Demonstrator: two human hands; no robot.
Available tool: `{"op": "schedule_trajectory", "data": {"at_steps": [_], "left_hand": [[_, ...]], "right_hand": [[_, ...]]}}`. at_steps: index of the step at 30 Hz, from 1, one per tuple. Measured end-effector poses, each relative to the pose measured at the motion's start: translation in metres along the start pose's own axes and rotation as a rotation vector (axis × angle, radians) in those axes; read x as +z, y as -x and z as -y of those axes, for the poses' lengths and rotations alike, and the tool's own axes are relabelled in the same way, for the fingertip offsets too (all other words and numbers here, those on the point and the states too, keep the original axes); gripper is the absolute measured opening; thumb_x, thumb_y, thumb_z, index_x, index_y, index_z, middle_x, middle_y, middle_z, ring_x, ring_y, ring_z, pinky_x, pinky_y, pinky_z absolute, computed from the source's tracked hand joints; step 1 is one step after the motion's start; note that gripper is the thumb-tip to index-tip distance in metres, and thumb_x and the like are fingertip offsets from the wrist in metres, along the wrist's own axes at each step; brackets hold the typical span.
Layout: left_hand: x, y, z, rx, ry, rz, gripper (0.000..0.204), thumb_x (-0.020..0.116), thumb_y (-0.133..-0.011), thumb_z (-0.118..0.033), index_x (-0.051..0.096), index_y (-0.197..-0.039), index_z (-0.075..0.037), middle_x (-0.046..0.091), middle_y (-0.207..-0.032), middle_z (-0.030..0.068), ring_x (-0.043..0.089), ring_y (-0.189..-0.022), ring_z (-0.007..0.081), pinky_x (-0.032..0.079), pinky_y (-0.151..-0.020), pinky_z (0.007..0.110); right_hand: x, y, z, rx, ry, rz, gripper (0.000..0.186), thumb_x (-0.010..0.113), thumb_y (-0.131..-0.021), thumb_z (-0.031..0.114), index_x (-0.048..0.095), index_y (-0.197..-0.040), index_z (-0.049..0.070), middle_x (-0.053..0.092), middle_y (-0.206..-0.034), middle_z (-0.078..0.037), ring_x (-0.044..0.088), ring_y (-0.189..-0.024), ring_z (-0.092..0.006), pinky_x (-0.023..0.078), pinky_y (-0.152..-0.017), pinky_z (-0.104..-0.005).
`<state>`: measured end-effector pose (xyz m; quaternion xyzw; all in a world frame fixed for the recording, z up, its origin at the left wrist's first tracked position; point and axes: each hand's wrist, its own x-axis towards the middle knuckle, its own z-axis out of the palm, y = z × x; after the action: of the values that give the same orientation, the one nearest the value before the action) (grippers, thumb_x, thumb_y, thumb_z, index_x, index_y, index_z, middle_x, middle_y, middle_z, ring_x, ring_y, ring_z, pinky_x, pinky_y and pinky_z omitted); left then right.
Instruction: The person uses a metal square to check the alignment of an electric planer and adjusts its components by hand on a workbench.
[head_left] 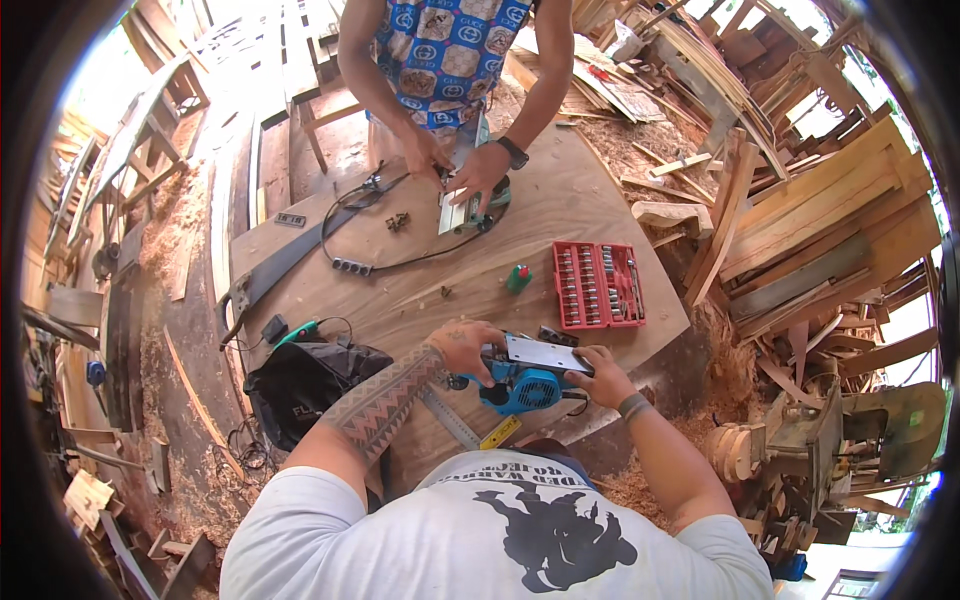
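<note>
A blue power planer [523,382] lies upside down near the front edge of the plywood table [560,205], its metal base plate facing up. My left hand [466,348] grips its left side. My right hand [597,378] holds its right end. A metal square with a yellow handle [470,427] lies on the table just below the tool. Across the table, another person's hands [455,168] rest on a second power tool [468,205].
A red case of sockets and bits [598,285] lies open at the right. A green bottle [518,278], a hand saw [268,275], a black cable [350,250] and a black bag [305,385] are on the left. Timber offcuts and sawdust surround the table.
</note>
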<state>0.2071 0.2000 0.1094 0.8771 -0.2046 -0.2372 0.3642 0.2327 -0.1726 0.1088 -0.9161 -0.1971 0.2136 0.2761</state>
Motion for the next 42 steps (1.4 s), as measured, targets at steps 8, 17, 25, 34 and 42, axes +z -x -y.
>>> {"op": "schedule_trajectory", "data": {"at_steps": [8,17,25,34,42], "left_hand": [[-0.004,0.0011,-0.0047,-0.003,-0.016,0.014,0.074,0.094,-0.065,-0.042,0.073,-0.131,-0.016,0.066,-0.138,0.0105,0.061,-0.13,0.0331,0.047,-0.111,0.045],[0.0004,0.0021,-0.0004,0.004,-0.016,-0.003,0.073,0.094,-0.067,-0.04,0.071,-0.132,-0.016,0.065,-0.138,0.0112,0.061,-0.13,0.0336,0.049,-0.11,0.045],[-0.0026,0.0024,-0.0029,0.012,-0.016,-0.011,0.072,0.094,-0.066,-0.04,0.073,-0.13,-0.014,0.066,-0.136,0.0113,0.062,-0.129,0.0339,0.049,-0.11,0.045],[-0.0017,0.0013,-0.0031,0.01,0.007,-0.022,0.071,0.094,-0.064,-0.04,0.074,-0.127,-0.014,0.067,-0.135,0.0115,0.062,-0.128,0.0341,0.049,-0.109,0.045],[-0.0025,0.0024,-0.0028,0.017,0.006,-0.025,0.071,0.094,-0.065,-0.04,0.074,-0.127,-0.014,0.067,-0.136,0.0121,0.062,-0.127,0.0347,0.049,-0.108,0.044]], "right_hand": [[-0.0008,-0.0007,-0.0012,-0.024,0.005,0.013,0.068,0.078,-0.095,0.048,0.059,-0.146,0.006,0.053,-0.144,-0.022,0.055,-0.134,-0.041,0.045,-0.115,-0.045],[0.0023,-0.0012,-0.0048,-0.037,0.016,-0.009,0.069,0.079,-0.094,0.051,0.061,-0.145,0.009,0.054,-0.145,-0.02,0.058,-0.132,-0.0395,0.047,-0.113,-0.0454],[0.002,-0.0026,-0.0044,-0.028,0.02,-0.005,0.069,0.08,-0.093,0.051,0.061,-0.144,0.008,0.054,-0.145,-0.02,0.057,-0.133,-0.0402,0.047,-0.113,-0.0457],[0.0041,-0.0025,-0.0095,-0.045,0.02,-0.027,0.067,0.08,-0.093,0.049,0.062,-0.143,0.008,0.055,-0.145,-0.02,0.056,-0.134,-0.0404,0.047,-0.114,-0.0458],[0.0,-0.0007,-0.0014,-0.028,0.002,0.003,0.067,0.077,-0.096,0.049,0.06,-0.144,0.005,0.055,-0.142,-0.023,0.054,-0.134,-0.041,0.045,-0.115,-0.0455]]}}
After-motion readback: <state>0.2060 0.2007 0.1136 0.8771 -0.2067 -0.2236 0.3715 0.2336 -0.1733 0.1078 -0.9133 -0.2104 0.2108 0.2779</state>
